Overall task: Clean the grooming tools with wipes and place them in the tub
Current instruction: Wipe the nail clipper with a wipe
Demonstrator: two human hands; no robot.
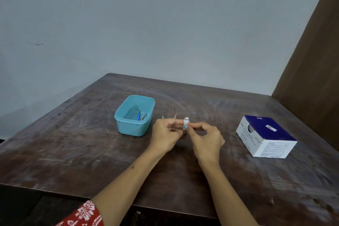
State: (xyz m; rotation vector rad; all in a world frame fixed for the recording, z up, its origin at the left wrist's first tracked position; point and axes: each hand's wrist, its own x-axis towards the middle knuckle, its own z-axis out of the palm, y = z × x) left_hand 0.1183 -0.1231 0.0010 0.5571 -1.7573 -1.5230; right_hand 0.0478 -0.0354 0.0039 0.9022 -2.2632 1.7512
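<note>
White and dark-blue carton (pixel 266 136), lying at right of centre on the table (pixel 73 143): it is showing a "BD" logo on its white end and again on the blue top; the larger line beneath appears to read "Alcohol Swabs", though blur is making this uncertain, and the finer print and the small white sticker on the top are not readable. Teal plastic tub (pixel 134 115), sitting left of centre with no lid on it: it is carrying no visible writing and is holding a small metal tool with a blue handle (pixel 140 116) against its near right corner. Left hand (pixel 166 134), just right of the tub at mid-frame: its fingers are curling inward, with thumb and forefinger pinching toward the small item held between the two hands. Right hand (pixel 207 136), meeting the left at centre: thumb and forefinger are pinching the same item while the other fingers are bending loosely underneath. Small grooming tool (pixel 186 124), silver at its top with a blue part below: it is being held above the table between both sets of fingertips, near the tub but outside it; a pale wrap around it may be a wipe, though this is too small to tell. Red-and-white patterned sleeve (pixel 86 214): showing at lower left of the frame.
</note>
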